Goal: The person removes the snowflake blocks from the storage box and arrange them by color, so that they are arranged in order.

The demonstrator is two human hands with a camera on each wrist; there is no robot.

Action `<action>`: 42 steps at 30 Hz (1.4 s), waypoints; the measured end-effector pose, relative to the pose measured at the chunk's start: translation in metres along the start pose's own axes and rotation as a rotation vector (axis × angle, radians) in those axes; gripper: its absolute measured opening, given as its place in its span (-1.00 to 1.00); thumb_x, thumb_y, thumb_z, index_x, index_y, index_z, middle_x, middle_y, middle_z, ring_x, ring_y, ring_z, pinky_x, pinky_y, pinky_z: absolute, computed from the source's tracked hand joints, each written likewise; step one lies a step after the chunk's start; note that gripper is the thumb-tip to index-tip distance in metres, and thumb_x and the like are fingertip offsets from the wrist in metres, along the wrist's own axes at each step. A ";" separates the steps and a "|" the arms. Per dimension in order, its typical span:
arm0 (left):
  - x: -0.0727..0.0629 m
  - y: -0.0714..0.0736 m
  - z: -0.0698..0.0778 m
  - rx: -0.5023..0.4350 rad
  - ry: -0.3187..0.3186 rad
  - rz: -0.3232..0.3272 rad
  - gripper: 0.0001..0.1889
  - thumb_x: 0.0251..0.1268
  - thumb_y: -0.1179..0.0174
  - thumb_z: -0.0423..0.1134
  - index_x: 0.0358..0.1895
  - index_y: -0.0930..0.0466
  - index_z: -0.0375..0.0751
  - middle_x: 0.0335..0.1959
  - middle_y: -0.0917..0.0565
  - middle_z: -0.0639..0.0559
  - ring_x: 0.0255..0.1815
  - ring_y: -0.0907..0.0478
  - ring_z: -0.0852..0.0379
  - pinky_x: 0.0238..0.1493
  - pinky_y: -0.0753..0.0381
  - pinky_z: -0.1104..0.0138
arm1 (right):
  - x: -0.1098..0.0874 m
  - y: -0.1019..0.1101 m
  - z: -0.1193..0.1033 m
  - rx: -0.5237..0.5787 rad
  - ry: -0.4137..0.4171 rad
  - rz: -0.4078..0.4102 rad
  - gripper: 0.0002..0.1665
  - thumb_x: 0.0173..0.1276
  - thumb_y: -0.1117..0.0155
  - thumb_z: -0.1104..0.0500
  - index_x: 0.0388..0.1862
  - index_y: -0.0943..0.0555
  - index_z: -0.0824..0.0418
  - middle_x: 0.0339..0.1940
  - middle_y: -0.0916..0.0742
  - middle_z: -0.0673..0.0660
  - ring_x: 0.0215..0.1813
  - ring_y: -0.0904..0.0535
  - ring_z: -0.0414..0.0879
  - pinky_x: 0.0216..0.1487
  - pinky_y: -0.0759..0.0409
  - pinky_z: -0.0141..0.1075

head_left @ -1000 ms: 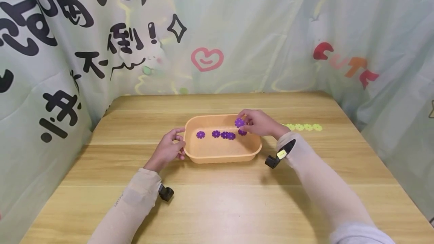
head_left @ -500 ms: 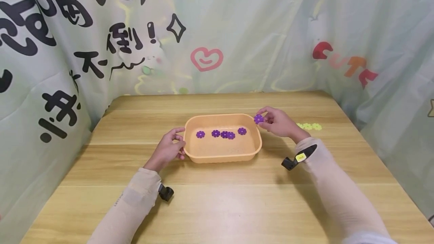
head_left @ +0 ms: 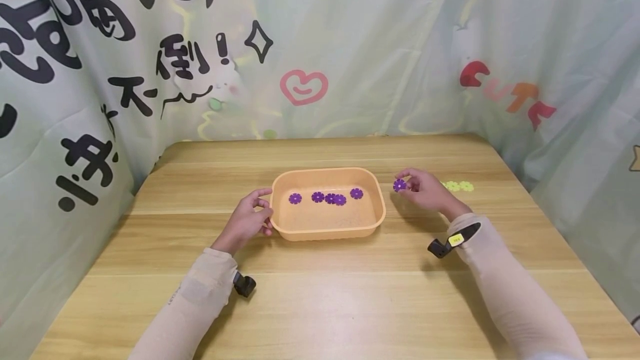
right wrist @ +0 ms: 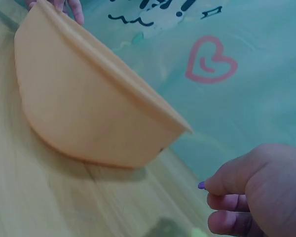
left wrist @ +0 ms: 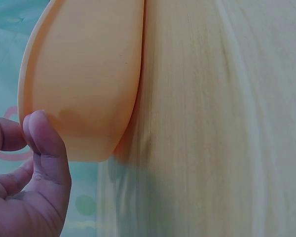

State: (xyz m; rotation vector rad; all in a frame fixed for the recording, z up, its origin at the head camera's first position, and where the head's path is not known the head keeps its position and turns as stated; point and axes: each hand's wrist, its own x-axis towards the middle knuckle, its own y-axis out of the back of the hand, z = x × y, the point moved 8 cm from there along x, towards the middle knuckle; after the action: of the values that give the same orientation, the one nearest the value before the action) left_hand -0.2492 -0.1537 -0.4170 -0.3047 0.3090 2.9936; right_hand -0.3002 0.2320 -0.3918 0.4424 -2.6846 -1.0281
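Note:
An orange plastic basin (head_left: 327, 234) stands mid-table with several purple flower-shaped discs (head_left: 356, 193) on its floor. My left hand (head_left: 248, 218) pinches the basin's left rim; in the left wrist view the thumb (left wrist: 50, 140) lies on the rim's inner side. To the right of the basin, over the tabletop, my right hand (head_left: 425, 189) holds a purple flower-shaped disc (head_left: 399, 185) between thumb and fingertips. In the right wrist view only a small edge of that purple disc (right wrist: 202, 185) shows beyond the thumb.
A row of yellow flower-shaped discs (head_left: 466, 186) lies on the wooden table (head_left: 320, 299) at the right, partly hidden behind my right hand. A printed curtain (head_left: 370, 43) hangs behind the table and along both sides.
My right hand has carried the purple disc from above the basin, over its right rim, to the table's right side, and lowered it. The left hand and basin stay put.

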 end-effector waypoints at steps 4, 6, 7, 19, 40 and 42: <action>0.000 0.000 0.000 0.002 0.001 -0.003 -0.44 0.33 0.00 -0.53 0.40 -0.24 -0.19 -0.10 -0.35 -0.17 -0.48 -0.48 0.08 -0.51 -0.68 0.31 | -0.005 -0.001 0.010 -0.024 -0.040 -0.018 -0.53 0.26 -0.28 0.37 0.15 -0.47 0.44 -0.41 -0.62 0.18 -0.43 -0.48 -0.05 -0.55 -0.48 -0.37; 0.000 0.000 0.000 0.005 -0.001 -0.004 -0.44 0.33 0.00 -0.53 0.40 -0.23 -0.20 -0.09 -0.35 -0.17 -0.47 -0.48 0.08 -0.50 -0.68 0.31 | -0.007 -0.002 0.015 -0.039 -0.061 -0.032 -0.53 0.28 -0.27 0.35 0.15 -0.46 0.43 -0.38 -0.61 0.18 -0.42 -0.48 -0.05 -0.54 -0.49 -0.35; 0.000 0.000 0.000 0.005 -0.001 -0.004 -0.44 0.33 0.00 -0.53 0.40 -0.23 -0.20 -0.09 -0.35 -0.17 -0.47 -0.48 0.08 -0.50 -0.68 0.30 | -0.008 -0.003 0.018 -0.043 -0.069 -0.040 -0.54 0.28 -0.26 0.34 0.15 -0.46 0.43 -0.38 -0.61 0.17 -0.42 -0.48 -0.05 -0.53 -0.49 -0.35; 0.002 0.002 -0.003 0.019 0.004 0.003 -0.44 0.34 -0.01 -0.52 0.40 -0.24 -0.19 -0.08 -0.35 -0.18 -0.45 -0.49 0.06 -0.51 -0.68 0.30 | -0.014 -0.014 0.029 -0.161 -0.069 -0.158 -0.62 0.26 -0.30 0.29 0.05 -0.53 0.33 -0.39 -0.64 0.09 -0.36 -0.53 -0.07 -0.33 -0.54 -0.24; 0.001 0.001 -0.002 0.022 0.002 0.001 -0.43 0.33 -0.02 -0.52 0.40 -0.24 -0.19 -0.07 -0.36 -0.18 -0.45 -0.49 0.07 -0.50 -0.68 0.30 | -0.015 -0.015 0.029 -0.263 -0.078 -0.197 -0.67 0.30 -0.29 0.21 0.01 -0.55 0.29 -0.51 -0.60 0.01 -0.40 -0.50 -0.11 -0.35 -0.49 -0.26; 0.001 0.001 -0.002 0.021 0.003 0.002 -0.43 0.33 -0.02 -0.52 0.41 -0.24 -0.19 -0.07 -0.36 -0.18 -0.45 -0.49 0.07 -0.50 -0.68 0.30 | -0.015 -0.015 0.030 -0.264 -0.088 -0.200 -0.67 0.30 -0.29 0.21 0.02 -0.55 0.29 -0.51 -0.60 0.01 -0.40 -0.50 -0.11 -0.34 -0.49 -0.26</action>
State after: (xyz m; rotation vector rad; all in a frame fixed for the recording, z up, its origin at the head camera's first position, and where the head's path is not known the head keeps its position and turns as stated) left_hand -0.2500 -0.1550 -0.4191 -0.3073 0.3410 2.9899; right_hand -0.2934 0.2451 -0.4249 0.6341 -2.5652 -1.4677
